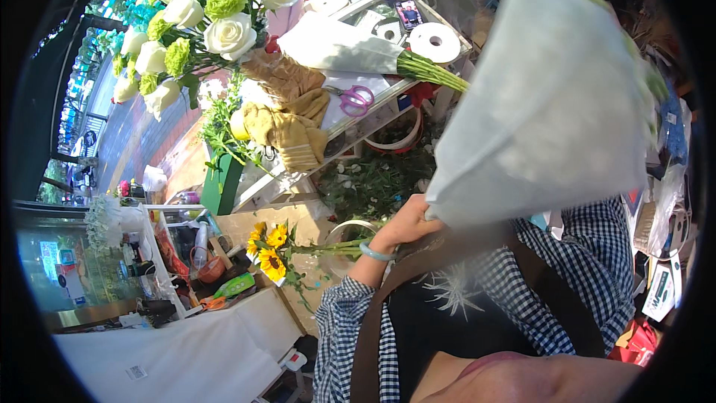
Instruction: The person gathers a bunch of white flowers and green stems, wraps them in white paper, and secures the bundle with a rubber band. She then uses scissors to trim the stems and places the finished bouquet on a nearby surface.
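My left hand (411, 221), with a pale bangle (377, 252) at the wrist, grips the narrow lower corner of a large cone of white wrapping paper (537, 106). The cone is slightly blurred. Some green (654, 84) shows along its far right edge, but what it wraps is mostly hidden. My right hand is out of sight behind the paper; only its checked sleeve (593, 257) shows. Beyond the cone, a bundle of green stems (430, 70) sticks out of another white paper wrap (341, 45) lying on the worktable (386, 89).
Purple-handled scissors (356, 101), a white ribbon roll (435, 42), a phone (409, 14) and a mustard cloth (288, 129) lie on the table. White roses (230, 36) stand at upper left. Sunflowers (272, 265) are left of my forearm. Cut greenery (375, 179) covers the floor below.
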Motion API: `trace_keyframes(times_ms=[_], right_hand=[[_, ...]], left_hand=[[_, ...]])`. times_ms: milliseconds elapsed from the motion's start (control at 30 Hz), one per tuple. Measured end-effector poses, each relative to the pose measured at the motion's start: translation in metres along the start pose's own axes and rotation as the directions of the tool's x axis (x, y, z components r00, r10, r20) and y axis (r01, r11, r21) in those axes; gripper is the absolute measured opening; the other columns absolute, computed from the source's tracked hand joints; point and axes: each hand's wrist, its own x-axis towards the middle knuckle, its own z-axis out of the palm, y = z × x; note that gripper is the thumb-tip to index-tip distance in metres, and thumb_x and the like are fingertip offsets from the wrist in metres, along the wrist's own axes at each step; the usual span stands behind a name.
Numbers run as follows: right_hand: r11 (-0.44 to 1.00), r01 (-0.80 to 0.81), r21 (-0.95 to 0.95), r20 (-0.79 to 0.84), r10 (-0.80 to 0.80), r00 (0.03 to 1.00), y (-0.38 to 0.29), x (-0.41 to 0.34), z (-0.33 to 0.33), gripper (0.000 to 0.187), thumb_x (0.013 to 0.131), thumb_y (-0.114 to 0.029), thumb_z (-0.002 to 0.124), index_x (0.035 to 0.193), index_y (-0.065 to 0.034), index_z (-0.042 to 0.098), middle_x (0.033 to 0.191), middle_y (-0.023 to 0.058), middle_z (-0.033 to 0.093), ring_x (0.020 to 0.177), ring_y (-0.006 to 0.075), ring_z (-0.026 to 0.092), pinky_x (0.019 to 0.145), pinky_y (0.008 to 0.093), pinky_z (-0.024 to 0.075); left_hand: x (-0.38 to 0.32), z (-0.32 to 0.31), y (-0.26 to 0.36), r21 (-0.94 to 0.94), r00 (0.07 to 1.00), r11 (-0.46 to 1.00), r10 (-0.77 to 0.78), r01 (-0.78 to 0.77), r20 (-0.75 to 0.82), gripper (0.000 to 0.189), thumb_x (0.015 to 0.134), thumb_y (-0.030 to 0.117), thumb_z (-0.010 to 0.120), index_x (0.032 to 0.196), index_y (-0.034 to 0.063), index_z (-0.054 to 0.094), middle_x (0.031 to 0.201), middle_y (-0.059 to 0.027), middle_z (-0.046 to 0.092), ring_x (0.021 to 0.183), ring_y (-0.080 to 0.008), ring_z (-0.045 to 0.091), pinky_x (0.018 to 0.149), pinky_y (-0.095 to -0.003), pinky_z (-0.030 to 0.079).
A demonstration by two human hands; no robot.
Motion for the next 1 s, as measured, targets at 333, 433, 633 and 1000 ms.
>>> trace_keyframes(times_ms=[333, 433, 633, 1000], right_hand=[[0.591, 0.224, -0.775, 0.063, -0.281, 0.958, -0.072, 0.006, 0.011, 0.022, 0.072, -0.026, 0.062, 0.069, -0.0048, 0.059, 0.068, 0.0071, 0.058, 0.065, 0.0316, 0.057, 0.056, 0.0399, 0.0442], [0.53, 0.259, -0.807, 0.08, -0.336, 0.939, -0.071, 0.0, 0.019, 0.023, 0.072, -0.025, 0.062, 0.085, -0.0063, 0.061, 0.073, 0.0071, 0.056, 0.066, 0.027, 0.058, 0.053, 0.0374, 0.044], [0.486, 0.451, -0.749, 0.174, -0.513, 0.841, -0.082, -0.009, 0.027, 0.023, 0.075, -0.023, 0.062, 0.092, -0.0075, 0.064, 0.068, 0.0059, 0.054, 0.064, 0.0254, 0.058, 0.052, 0.0383, 0.0437], [0.47, 0.592, -0.655, 0.126, -0.705, 0.698, -0.056, 0.03, 0.027, 0.024, 0.085, -0.028, 0.065, 0.1, -0.0103, 0.07, 0.105, 0.0073, 0.064, 0.095, 0.0236, 0.058, 0.084, 0.0379, 0.0409]], left_hand=[[0.032, -0.009, 0.003, 0.202, 0.996, 0.979, -0.038, 0.021, 0.08, 0.047, 0.069, 0.009, 0.066, 0.113, 0.0003, 0.051, 0.094, -0.019, 0.062, 0.085, -0.0348, 0.061, 0.078, -0.0362, 0.047], [0.03, -0.011, 0.007, 0.192, 0.983, 0.971, -0.162, 0.143, 0.088, 0.048, 0.07, 0.009, 0.067, 0.115, 0.0, 0.052, 0.096, -0.0173, 0.062, 0.085, -0.029, 0.063, 0.079, -0.0342, 0.048], [0.034, -0.009, 0.02, 0.174, 0.983, 0.981, -0.116, 0.091, 0.142, 0.052, 0.07, 0.015, 0.073, 0.116, -0.0005, 0.053, 0.097, -0.0163, 0.064, 0.086, -0.0252, 0.063, 0.081, -0.0339, 0.048], [0.033, 0.004, 0.008, 0.081, 0.989, 0.995, -0.067, 0.056, 0.134, 0.067, 0.077, 0.019, 0.073, 0.135, 0.0056, 0.041, 0.131, -0.0147, 0.05, 0.124, -0.0244, 0.043, 0.103, -0.0377, 0.035]])
